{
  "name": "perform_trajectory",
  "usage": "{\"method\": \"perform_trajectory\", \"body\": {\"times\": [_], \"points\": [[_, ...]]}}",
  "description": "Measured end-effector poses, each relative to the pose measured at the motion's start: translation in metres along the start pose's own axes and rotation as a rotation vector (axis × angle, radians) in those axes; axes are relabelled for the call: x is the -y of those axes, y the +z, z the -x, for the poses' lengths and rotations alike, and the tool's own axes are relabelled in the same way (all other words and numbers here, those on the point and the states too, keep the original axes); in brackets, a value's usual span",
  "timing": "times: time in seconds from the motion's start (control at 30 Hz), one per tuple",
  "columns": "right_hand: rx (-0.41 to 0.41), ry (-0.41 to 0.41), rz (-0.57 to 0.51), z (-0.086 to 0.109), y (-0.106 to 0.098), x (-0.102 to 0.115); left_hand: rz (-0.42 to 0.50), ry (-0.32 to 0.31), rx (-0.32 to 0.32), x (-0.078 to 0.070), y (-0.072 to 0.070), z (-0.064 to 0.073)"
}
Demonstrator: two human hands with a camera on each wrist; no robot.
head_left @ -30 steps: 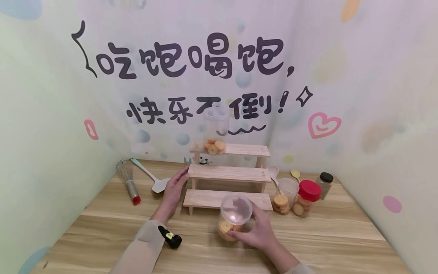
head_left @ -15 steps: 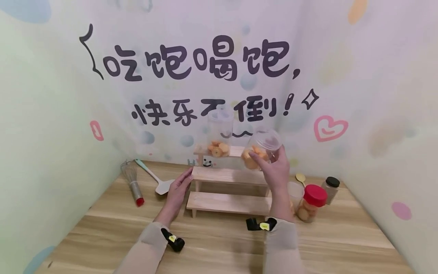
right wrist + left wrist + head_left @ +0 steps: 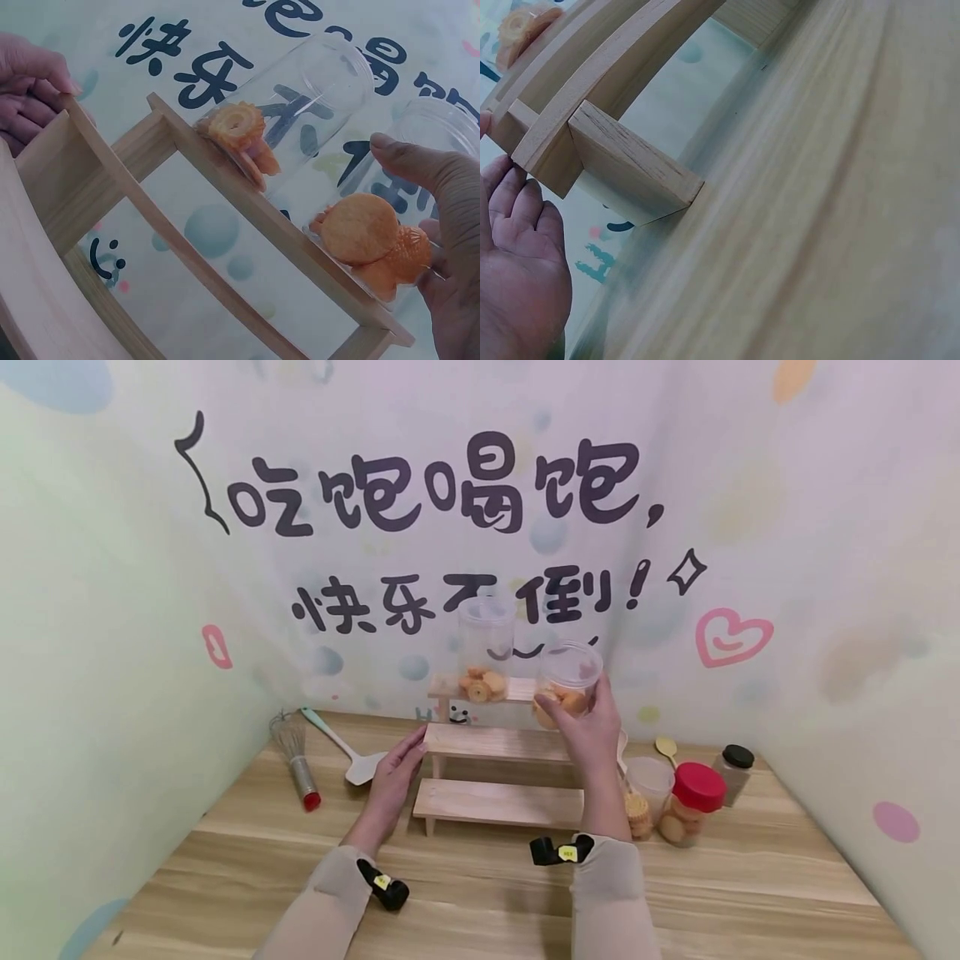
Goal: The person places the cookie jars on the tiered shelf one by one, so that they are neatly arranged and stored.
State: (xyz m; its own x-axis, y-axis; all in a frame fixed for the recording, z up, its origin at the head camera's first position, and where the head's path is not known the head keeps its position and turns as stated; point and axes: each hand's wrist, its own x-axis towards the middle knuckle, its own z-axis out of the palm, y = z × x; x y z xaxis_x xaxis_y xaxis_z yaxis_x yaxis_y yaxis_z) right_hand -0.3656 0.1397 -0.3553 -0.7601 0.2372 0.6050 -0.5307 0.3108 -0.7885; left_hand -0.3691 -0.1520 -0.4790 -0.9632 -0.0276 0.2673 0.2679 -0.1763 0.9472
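My right hand [image 3: 592, 731] grips a clear plastic jar [image 3: 568, 672] of round cookies, thumb on one side and fingers on the other. In the right wrist view this jar [image 3: 375, 232] stands at the right end of the top shelf [image 3: 277, 217], its base at the board. Left of it on that shelf is a taller-looking clear jar [image 3: 486, 652] with a few cookies. My left hand [image 3: 393, 772] holds the left end of the middle shelf [image 3: 495, 743] of the wooden three-step stand; the left wrist view shows its fingers [image 3: 525, 202] at the board's end.
Right of the stand are an open-looking clear cup with cookies [image 3: 648, 785], a red-lidded cookie jar [image 3: 693, 806], a black-lidded jar [image 3: 735, 772] and a yellow spoon [image 3: 665, 747]. A whisk [image 3: 300, 768] and a spatula [image 3: 360, 767] lie left. A printed cloth wall [image 3: 480, 527] backs the table.
My right hand has lifted the cookie jar from the table in front up to the top shelf, then straightened it from a tilt. My left hand stays at the middle shelf's end.
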Motion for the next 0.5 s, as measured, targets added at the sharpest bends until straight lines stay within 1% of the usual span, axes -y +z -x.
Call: {"method": "perform_trajectory", "body": {"times": [0.23, 0.4, 0.5], "points": [[-0.003, -0.016, 0.023, -0.0006, 0.0002, -0.0017, 0.001, -0.002, 0.014, -0.0020, -0.0013, 0.0013], [0.005, -0.006, 0.037, -0.0032, -0.0009, -0.0007, -0.014, -0.003, 0.019, -0.0041, -0.0016, -0.0007], [0.011, 0.004, 0.025, -0.0028, -0.0010, -0.0012, -0.021, -0.017, 0.017, -0.0036, -0.0023, -0.0005]]}}
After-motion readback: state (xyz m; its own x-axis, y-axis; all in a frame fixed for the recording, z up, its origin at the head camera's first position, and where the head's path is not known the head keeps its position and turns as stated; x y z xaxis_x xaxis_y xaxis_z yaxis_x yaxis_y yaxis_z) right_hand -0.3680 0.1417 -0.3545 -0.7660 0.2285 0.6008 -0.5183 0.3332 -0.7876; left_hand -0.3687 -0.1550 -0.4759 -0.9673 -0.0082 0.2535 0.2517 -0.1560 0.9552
